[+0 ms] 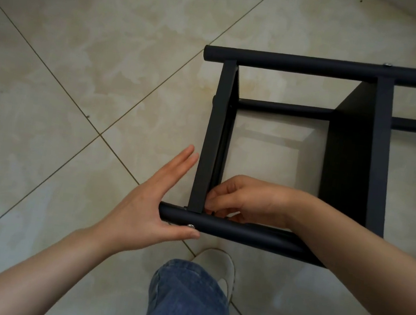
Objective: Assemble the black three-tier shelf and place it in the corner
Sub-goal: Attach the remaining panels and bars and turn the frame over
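black metal three-tier shelf (349, 162) lies sideways, long axis left-right. left hand (146, 202) flat, released; right hand (246, 201) pinches its joint.

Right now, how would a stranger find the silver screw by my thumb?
A black shelf frame lies on the tiled floor. Follow its nearest round tube leftward. The screw beside the left hand is that tube's only shiny spot.

The shelf (348, 165) bay is open between two panels. The right hand (243, 200) blocks its near left corner. Open floor (80, 62) lies left.
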A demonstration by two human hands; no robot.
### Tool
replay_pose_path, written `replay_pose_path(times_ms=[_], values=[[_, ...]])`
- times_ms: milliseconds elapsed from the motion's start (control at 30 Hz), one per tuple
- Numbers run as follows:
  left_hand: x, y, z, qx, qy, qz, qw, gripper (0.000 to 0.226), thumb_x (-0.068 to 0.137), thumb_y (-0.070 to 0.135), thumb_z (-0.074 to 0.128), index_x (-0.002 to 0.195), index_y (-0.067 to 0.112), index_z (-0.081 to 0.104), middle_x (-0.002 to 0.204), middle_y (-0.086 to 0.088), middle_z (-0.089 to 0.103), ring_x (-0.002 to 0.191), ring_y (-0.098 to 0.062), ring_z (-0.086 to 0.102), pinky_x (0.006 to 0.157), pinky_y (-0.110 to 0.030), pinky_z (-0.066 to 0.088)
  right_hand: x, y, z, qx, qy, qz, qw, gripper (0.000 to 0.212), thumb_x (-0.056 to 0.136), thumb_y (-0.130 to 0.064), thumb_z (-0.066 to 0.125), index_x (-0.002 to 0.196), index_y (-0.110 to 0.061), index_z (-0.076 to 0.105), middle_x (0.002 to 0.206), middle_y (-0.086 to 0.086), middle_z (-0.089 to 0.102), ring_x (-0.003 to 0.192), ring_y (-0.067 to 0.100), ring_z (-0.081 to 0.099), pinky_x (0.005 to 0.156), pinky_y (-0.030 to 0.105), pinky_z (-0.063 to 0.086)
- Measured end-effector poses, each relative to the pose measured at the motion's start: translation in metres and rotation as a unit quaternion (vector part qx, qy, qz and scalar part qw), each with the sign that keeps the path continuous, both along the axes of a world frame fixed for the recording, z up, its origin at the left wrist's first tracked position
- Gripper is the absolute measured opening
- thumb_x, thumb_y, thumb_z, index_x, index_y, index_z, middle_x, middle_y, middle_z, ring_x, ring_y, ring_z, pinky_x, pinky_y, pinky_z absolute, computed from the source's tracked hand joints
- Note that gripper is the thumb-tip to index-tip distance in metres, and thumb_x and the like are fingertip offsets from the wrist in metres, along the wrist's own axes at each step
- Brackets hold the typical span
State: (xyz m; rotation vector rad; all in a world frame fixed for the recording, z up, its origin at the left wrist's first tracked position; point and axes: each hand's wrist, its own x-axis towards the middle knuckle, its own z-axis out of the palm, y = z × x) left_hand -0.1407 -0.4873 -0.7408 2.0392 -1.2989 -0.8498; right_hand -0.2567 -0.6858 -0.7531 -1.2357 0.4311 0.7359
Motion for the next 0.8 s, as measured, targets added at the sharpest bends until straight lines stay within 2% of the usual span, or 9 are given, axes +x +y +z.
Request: replay_pose_path(times_ms=[67, 133, 200, 267, 367, 467, 567, 700, 800], values=[[-0.007, 0.004, -0.003, 0.018, 0.108, 0.074, 0.991, 0.117, 0.063, 0.053, 0.085, 0.158, 0.047, 0.015, 0.16, 0.032, 0.024, 0.147, 0.007, 0.025, 0.117, -0.013, 0.025, -0.006, -0.003, 0.004, -0.021, -0.01, 0.002, 1.0, 0.012, 0.095, -0.024, 0.063, 0.091, -0.023, 0.074, 0.091, -0.004, 0.074, 0.087, 0.01, 0.066, 0.086, 0.029, 0.052], [-0.014, 0.005, -0.005, 0.027, 0.172, 0.132, 0.976, 0.109, 0.058, 0.047, 0.088, 0.151, 0.044, 0.032, 0.151, 0.029, 0.044, 0.14, 0.007, 0.039, 0.116, -0.018, 0.034, -0.014, -0.008, 0.01, -0.052, -0.031, 0.012, 0.998, 0.013, 0.095, -0.026, 0.063, 0.095, -0.024, 0.076, 0.1, -0.002, 0.075, 0.095, 0.012, 0.068, 0.093, 0.031, 0.052], [-0.022, 0.003, -0.004, 0.032, 0.223, 0.187, 0.956, 0.095, 0.058, 0.04, 0.09, 0.142, 0.038, 0.046, 0.142, 0.017, 0.058, 0.13, 0.003, 0.053, 0.108, -0.022, 0.045, -0.02, -0.014, 0.018, -0.071, -0.047, 0.008, 0.996, 0.014, 0.096, -0.026, 0.062, 0.096, -0.024, 0.076, 0.1, -0.005, 0.075, 0.094, 0.008, 0.068, 0.089, 0.026, 0.051], [-0.033, 0.0, -0.002, 0.024, 0.29, 0.226, 0.93, 0.091, 0.062, 0.033, 0.095, 0.141, 0.029, 0.051, 0.134, 0.005, 0.066, 0.119, 0.0, 0.063, 0.094, -0.016, 0.051, -0.026, -0.021, 0.027, -0.076, -0.058, -0.007, 0.995, 0.015, 0.096, -0.025, 0.062, 0.098, -0.023, 0.076, 0.097, -0.006, 0.075, 0.091, 0.006, 0.069, 0.082, 0.021, 0.05], [-0.05, -0.003, 0.001, 0.008, 0.326, 0.247, 0.912, 0.082, 0.072, 0.046, 0.073, 0.146, 0.02, 0.049, 0.122, 0.017, 0.071, 0.113, 0.006, 0.063, 0.086, -0.007, 0.047, -0.033, -0.027, 0.045, -0.124, -0.076, 0.006, 0.989, 0.014, 0.096, -0.024, 0.062, 0.103, -0.024, 0.074, 0.1, -0.007, 0.075, 0.091, 0.005, 0.069, 0.077, 0.015, 0.052], [-0.061, -0.004, 0.004, 0.001, 0.334, 0.248, 0.909, 0.083, 0.078, 0.06, 0.063, 0.151, 0.028, 0.042, 0.127, 0.026, 0.066, 0.125, 0.008, 0.054, 0.097, -0.008, 0.043, -0.042, -0.028, 0.06, -0.201, -0.078, 0.032, 0.976, 0.018, 0.094, -0.025, 0.065, 0.111, -0.029, 0.071, 0.105, -0.008, 0.072, 0.092, 0.003, 0.068, 0.082, 0.017, 0.052], [-0.067, -0.008, 0.007, -0.02, 0.399, 0.28, 0.873, 0.08, 0.083, 0.058, 0.062, 0.155, 0.035, 0.035, 0.148, 0.013, 0.053, 0.138, -0.003, 0.046, 0.121, -0.03, 0.03, -0.055, -0.027, 0.073, -0.273, -0.075, 0.066, 0.957, 0.025, 0.093, -0.025, 0.066, 0.118, -0.03, 0.066, 0.113, -0.01, 0.068, 0.097, 0.004, 0.065, 0.088, 0.019, 0.051], [-0.07, -0.016, 0.008, -0.055, 0.464, 0.315, 0.826, 0.062, 0.086, 0.046, 0.054, 0.146, 0.036, 0.045, 0.143, 0.012, 0.059, 0.133, -0.003, 0.052, 0.123, -0.032, 0.027, -0.076, -0.027, 0.087, -0.427, -0.093, 0.113, 0.893, 0.026, 0.093, -0.026, 0.066, 0.118, -0.027, 0.065, 0.112, -0.01, 0.067, 0.097, 0.006, 0.064, 0.088, 0.022, 0.054], [-0.072, -0.016, 0.011, -0.064, 0.482, 0.329, 0.81, 0.067, 0.086, 0.047, 0.054, 0.15, 0.036, 0.042, 0.147, 0.009, 0.055, 0.135, -0.004, 0.05, 0.122, -0.032, 0.027, -0.09, -0.031, 0.096, -0.495, -0.094, 0.155, 0.85, 0.028, 0.093, -0.024, 0.065, 0.121, -0.028, 0.064, 0.112, -0.009, 0.066, 0.096, 0.009, 0.062, 0.088, 0.025, 0.054]])
